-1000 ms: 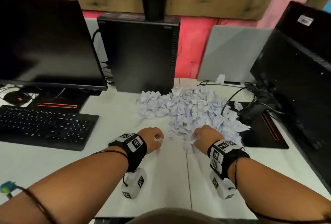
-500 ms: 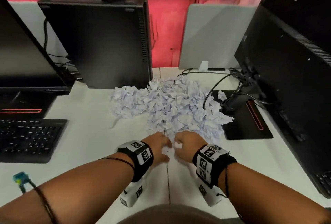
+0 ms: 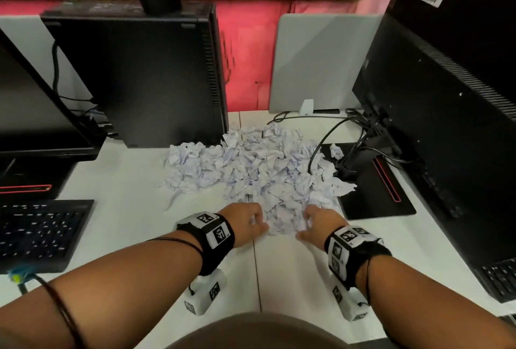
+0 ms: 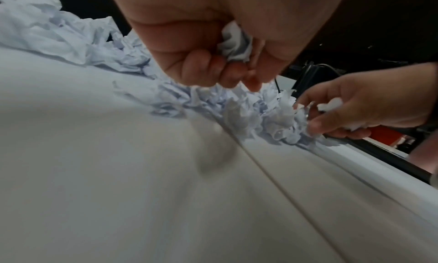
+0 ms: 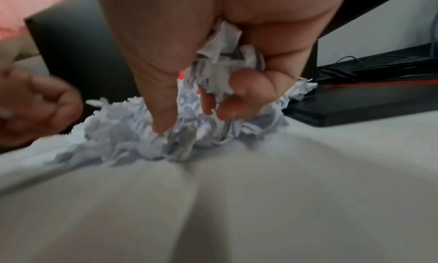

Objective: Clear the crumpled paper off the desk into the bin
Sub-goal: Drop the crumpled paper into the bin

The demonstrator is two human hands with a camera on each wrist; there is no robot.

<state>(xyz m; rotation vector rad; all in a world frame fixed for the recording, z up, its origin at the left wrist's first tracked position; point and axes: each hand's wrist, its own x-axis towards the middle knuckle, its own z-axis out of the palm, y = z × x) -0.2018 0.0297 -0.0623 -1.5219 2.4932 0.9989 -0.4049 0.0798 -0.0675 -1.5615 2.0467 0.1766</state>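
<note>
Clearing barely begun — the crumpled paper is still lying heaped at mid-desk.
Left hand at 7 o'clock and right hand at 5 o'clock are each clutching scraps at the pile's near edge — no bin showing.

Both forearms reach forward side by side, banded at the wrists, the left hand with fingers curled tight around a paper scrap and the right hand clutching crumpled pieces, thumb pointing down.
</note>
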